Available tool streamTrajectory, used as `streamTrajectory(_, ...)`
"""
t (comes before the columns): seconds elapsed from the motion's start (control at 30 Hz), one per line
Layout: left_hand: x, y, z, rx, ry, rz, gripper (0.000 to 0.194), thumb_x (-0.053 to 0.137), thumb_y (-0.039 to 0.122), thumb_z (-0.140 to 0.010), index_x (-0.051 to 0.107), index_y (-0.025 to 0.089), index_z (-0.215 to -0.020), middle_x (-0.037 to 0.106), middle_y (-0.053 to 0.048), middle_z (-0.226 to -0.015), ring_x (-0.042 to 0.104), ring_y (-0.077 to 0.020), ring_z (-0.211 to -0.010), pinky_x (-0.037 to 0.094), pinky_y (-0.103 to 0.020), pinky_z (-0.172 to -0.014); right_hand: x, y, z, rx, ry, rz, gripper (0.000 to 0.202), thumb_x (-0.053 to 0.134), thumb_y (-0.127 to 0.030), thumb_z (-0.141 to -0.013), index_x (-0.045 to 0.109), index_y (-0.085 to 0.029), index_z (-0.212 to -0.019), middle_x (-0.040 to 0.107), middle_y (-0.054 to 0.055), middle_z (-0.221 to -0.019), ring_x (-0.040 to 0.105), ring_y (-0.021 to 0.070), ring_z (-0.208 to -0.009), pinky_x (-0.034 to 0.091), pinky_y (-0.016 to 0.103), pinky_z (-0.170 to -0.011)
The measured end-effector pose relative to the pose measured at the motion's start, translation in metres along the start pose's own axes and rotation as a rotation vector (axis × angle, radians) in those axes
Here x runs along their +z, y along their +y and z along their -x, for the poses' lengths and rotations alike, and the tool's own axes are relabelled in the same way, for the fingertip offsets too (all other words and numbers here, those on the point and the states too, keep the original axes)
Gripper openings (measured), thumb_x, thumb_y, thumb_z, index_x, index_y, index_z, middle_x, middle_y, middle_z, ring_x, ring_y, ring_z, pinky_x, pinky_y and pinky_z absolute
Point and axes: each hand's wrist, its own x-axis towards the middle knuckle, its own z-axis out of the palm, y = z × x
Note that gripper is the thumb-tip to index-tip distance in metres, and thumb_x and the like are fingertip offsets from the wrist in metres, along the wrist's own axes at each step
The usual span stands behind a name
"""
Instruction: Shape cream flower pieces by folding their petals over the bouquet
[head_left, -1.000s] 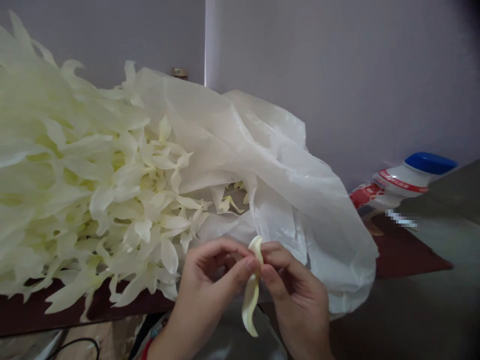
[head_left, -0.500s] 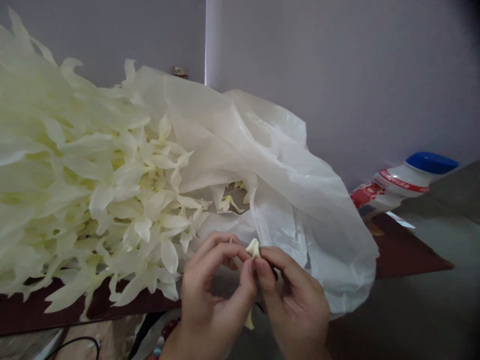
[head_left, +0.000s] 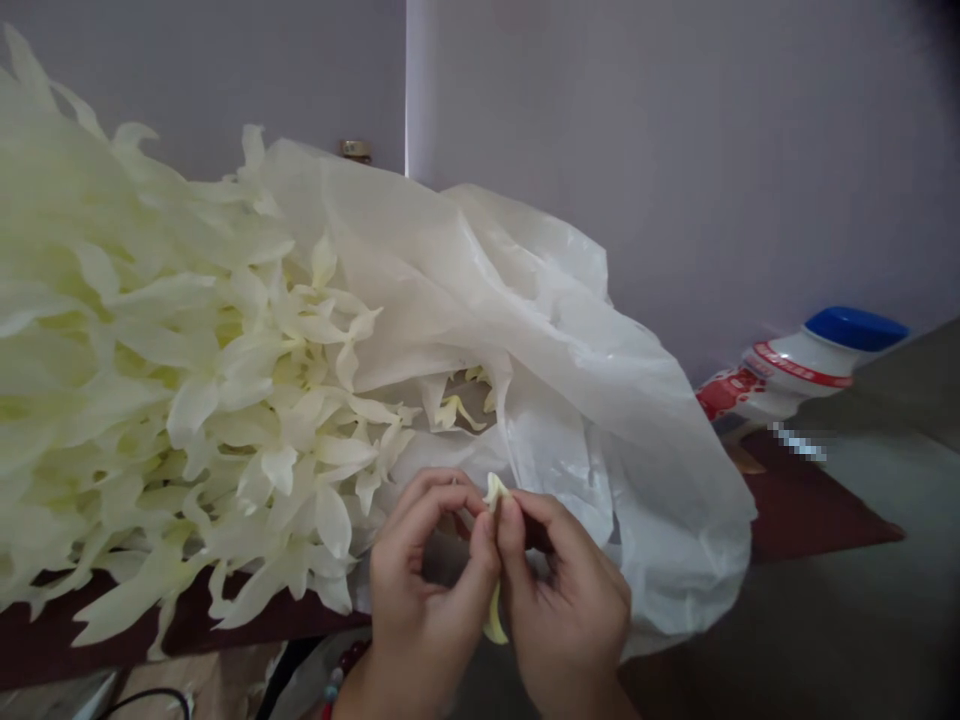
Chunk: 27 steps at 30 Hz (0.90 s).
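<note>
Between my two hands a small pale-yellow flower (head_left: pixel 495 488) is pinched, its tip showing above the fingertips and a yellow petal-like end hanging below. My left hand (head_left: pixel 435 570) has thumb and index finger closed on it from the left. From the right, my right hand (head_left: pixel 562 590) pinches it with thumb and index finger, the other fingers curled. The middle of the flower is hidden by my fingers. Left of my hands lies a large heap of similar whitish-yellow flowers (head_left: pixel 255 400). Behind them spreads a crumpled white plastic bag (head_left: pixel 555 370).
A white bottle (head_left: pixel 787 372) with a blue cap and red print leans at the right. Heap and bag rest on a dark red table (head_left: pixel 825 510). Some loose flowers (head_left: pixel 457 410) lie in the bag's opening. A small jar-like object (head_left: pixel 355 150) stands behind, near the grey wall.
My right hand has moved slightly left, closer to my left hand, and the fingertips have shifted on the flower. The flower's tip has tilted and narrowed. The view has shifted slightly.
</note>
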Motion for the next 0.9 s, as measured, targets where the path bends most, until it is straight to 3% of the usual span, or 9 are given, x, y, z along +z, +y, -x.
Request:
streamTrajectory(0.1,-0.001,-0.002,-0.001,0.003,0.008,-0.029,0.013,0.064,0.011,-0.087,0.065,0.021,-0.078,0.066,0.003,-0.08,0.065,-0.0076,-0.075,0.053,-0.011,-0.065,-0.001,0.003,-0.001,0.017,-0.041,-0.027,0.016,0.06,-0.013,-0.094,0.067,-0.019,-0.082,0.072,-0.002,-0.065,0.068,0.0075,-0.052,0.054,0.01,-0.056)
streamTrajectory(0.23,-0.004,-0.004,-0.002,0.034,0.001,-0.127,0.014,0.065,0.009,-0.084,0.067,0.02,-0.076,0.067,0.002,-0.081,0.067,-0.0084,-0.074,0.052,-0.012,-0.064,-0.004,0.008,-0.008,0.048,-0.186,-0.088,0.012,0.063,-0.013,-0.091,0.073,-0.016,-0.097,0.08,0.003,-0.08,0.074,0.0094,-0.059,0.059,0.012,-0.061)
streamTrajectory(0.33,-0.006,-0.003,0.0,0.044,0.005,-0.236,0.011,0.066,0.012,-0.085,0.072,0.021,-0.08,0.069,-0.002,-0.095,0.07,-0.0112,-0.084,0.055,-0.017,-0.07,-0.007,0.01,-0.012,0.031,-0.24,-0.106,0.015,0.062,-0.008,-0.089,0.073,-0.017,-0.093,0.077,0.001,-0.076,0.071,0.0092,-0.059,0.059,0.013,-0.061)
streamTrajectory(0.43,-0.009,-0.001,0.0,0.057,0.032,-0.301,0.009,0.07,0.017,-0.086,0.075,0.023,-0.082,0.067,-0.004,-0.109,0.07,-0.0158,-0.095,0.057,-0.025,-0.081,-0.008,0.009,-0.01,-0.021,-0.188,-0.104,0.017,0.06,-0.005,-0.089,0.07,-0.019,-0.089,0.073,-0.001,-0.073,0.071,0.0101,-0.062,0.059,0.014,-0.062)
streamTrajectory(0.57,-0.011,0.001,-0.003,0.05,0.004,-0.292,0.01,0.071,0.02,-0.088,0.076,0.026,-0.082,0.068,-0.004,-0.111,0.066,-0.0207,-0.104,0.053,-0.034,-0.09,-0.006,0.006,-0.006,-0.103,-0.108,-0.088,0.021,0.062,-0.001,-0.09,0.069,-0.019,-0.096,0.073,0.002,-0.08,0.072,0.012,-0.072,0.061,0.018,-0.07)
streamTrajectory(0.63,-0.01,0.003,-0.004,0.08,0.029,-0.342,0.011,0.07,0.018,-0.087,0.075,0.026,-0.081,0.069,-0.004,-0.111,0.063,-0.0223,-0.107,0.049,-0.037,-0.093,-0.005,0.004,-0.004,-0.14,-0.092,-0.089,0.021,0.064,0.0,-0.089,0.069,-0.019,-0.097,0.071,0.002,-0.077,0.07,0.0118,-0.067,0.06,0.018,-0.067)
streamTrajectory(0.73,-0.009,0.006,-0.005,0.152,0.063,-0.394,0.012,0.07,0.013,-0.083,0.073,0.024,-0.078,0.067,-0.003,-0.099,0.061,-0.0211,-0.099,0.046,-0.035,-0.089,-0.005,0.0,-0.002,-0.167,-0.072,-0.072,0.019,0.066,-0.001,-0.089,0.07,-0.019,-0.095,0.069,0.001,-0.07,0.066,0.012,-0.058,0.057,0.019,-0.057)
streamTrajectory(0.9,-0.011,0.009,-0.002,0.216,0.013,-0.344,0.015,0.068,0.009,-0.082,0.069,0.024,-0.079,0.063,0.002,-0.086,0.061,-0.0148,-0.081,0.042,-0.033,-0.08,-0.004,0.0,-0.001,-0.109,0.019,-0.038,0.018,0.066,-0.003,-0.086,0.07,-0.02,-0.089,0.069,-0.001,-0.066,0.064,0.0112,-0.052,0.054,0.019,-0.052)
